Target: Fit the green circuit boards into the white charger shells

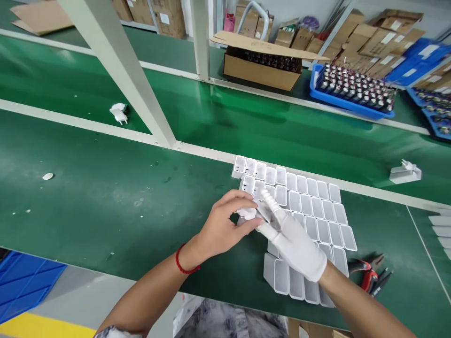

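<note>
My bare left hand [221, 224], with a red cord bracelet at the wrist, pinches a small white plastic piece [246, 213] between thumb and fingertips. Against it, my right hand [298, 246] in a white glove grips a white plastic case [262, 210] between thumb and fingers. The fingers partly cover both parts, so whether they are joined cannot be told. Just beneath and beyond the hands stand rows of open white plastic cases [312, 206] on the green bench [105, 202]. My right forearm passes over the nearest cases.
Red-handled pliers [368, 277] lie right of the cases. White plug parts sit on the green conveyor [218, 117], at left [119, 112] and right [405, 172]. A slanted metal post [123, 70] rises at left. Behind are a carton [260, 70] and a blue tray [352, 101] of components.
</note>
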{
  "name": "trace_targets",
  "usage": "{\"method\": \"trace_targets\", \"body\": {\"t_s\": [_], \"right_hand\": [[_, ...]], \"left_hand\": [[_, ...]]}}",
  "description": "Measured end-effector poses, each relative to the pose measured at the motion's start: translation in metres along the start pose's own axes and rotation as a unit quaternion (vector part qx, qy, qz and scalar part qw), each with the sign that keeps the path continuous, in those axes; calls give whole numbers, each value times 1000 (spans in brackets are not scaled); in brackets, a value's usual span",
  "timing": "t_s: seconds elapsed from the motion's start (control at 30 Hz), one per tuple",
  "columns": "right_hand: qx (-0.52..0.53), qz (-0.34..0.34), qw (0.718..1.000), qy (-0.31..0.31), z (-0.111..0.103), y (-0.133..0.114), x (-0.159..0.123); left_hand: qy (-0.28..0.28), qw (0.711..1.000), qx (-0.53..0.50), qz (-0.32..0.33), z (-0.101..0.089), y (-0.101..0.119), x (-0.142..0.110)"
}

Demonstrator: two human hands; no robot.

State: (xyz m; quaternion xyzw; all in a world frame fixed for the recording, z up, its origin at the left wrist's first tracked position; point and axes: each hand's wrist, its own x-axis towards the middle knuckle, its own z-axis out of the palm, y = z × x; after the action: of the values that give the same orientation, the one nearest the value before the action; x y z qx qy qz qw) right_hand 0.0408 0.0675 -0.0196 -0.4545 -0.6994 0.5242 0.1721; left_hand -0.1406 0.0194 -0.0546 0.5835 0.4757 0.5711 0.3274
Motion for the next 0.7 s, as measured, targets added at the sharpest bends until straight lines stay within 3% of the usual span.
{"method": "trace_targets", "body": {"t_s": [0.17, 0.37, 0.53, 0.7], "right_hand": [[110, 50, 992, 38, 0, -7, -2], [214, 67, 972, 74, 3, -9, -3], [211, 59, 975, 34, 6, -11, 1], [194, 62, 978, 37, 8, -9, 7]], "left_hand": [[36, 996, 34, 80, 9, -4, -3], [63, 967, 145, 199, 20, -12, -6], [120, 945, 207, 222, 28, -20, -10], [130, 938, 220, 233, 32, -16, -11]]}}
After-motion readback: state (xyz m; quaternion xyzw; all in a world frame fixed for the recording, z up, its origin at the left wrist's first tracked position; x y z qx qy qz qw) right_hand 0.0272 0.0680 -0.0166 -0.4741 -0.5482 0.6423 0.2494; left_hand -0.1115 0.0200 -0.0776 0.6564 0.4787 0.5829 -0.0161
